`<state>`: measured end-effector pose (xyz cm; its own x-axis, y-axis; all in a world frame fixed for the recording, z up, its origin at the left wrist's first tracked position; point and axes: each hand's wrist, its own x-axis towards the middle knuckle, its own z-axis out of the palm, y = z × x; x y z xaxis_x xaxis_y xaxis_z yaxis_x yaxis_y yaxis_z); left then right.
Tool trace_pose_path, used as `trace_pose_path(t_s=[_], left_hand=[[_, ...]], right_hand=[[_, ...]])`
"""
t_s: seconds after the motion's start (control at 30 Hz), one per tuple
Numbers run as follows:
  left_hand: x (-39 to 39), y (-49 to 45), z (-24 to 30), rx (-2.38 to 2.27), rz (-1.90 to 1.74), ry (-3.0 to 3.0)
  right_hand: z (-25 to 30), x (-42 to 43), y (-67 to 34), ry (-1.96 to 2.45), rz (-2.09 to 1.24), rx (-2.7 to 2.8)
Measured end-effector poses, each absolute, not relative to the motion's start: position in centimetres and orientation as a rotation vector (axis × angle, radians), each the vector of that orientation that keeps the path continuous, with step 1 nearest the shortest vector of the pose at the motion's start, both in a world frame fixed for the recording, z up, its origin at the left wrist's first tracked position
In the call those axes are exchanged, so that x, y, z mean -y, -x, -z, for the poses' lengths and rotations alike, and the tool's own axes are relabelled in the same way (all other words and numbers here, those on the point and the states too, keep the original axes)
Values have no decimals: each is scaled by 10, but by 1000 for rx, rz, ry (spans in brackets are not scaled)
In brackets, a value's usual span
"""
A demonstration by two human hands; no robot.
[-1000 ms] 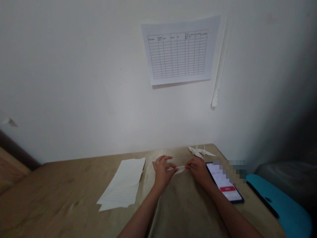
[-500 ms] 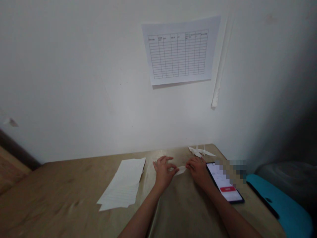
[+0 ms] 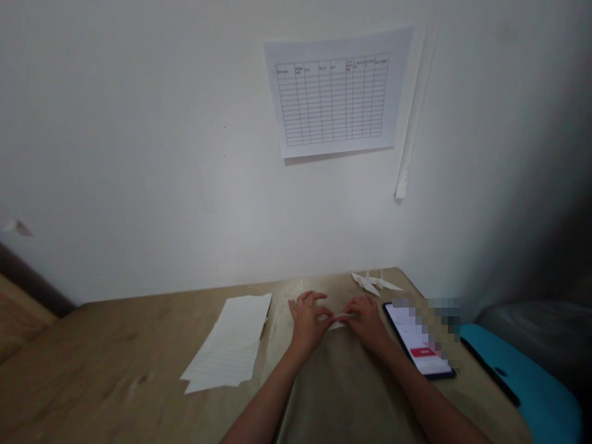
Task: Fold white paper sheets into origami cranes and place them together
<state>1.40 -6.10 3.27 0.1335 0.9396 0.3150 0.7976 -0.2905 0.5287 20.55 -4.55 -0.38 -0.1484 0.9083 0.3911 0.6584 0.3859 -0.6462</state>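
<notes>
A small folded piece of white paper [image 3: 337,324] lies low over the table between my two hands. My left hand [image 3: 309,319] pinches its left end between thumb and index finger, the other fingers raised and apart. At the paper's right end, my right hand [image 3: 365,317] grips with the fingers curled and close together. The paper's exact fold is too small to make out, and fingertips hide part of it. Just beyond my right hand stand folded paper cranes [image 3: 370,283], white, with pointed wings.
Left of my hands lies a stack of white lined sheets [image 3: 231,342]. A phone [image 3: 423,345] with a lit screen rests right of my right forearm. A turquoise chair [image 3: 527,382] stands by the table's right edge. The wall behind carries a printed table sheet [image 3: 337,98].
My right hand has moved slightly left, closer to my left hand along the paper. Less of the paper shows between the fingers. My left hand has hardly moved.
</notes>
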Motion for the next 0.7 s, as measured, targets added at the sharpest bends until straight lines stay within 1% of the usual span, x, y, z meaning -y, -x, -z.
trace_pose_path(t_s=[0.33,0.7], left_hand=[[60,-16,-30,-1703,-963,-2214],[61,-16,-30,-1702,-936,-2213]], right_hand=[[4,45,-204,1458,-445,1850],[3,43,-207,1559,-505,1713]])
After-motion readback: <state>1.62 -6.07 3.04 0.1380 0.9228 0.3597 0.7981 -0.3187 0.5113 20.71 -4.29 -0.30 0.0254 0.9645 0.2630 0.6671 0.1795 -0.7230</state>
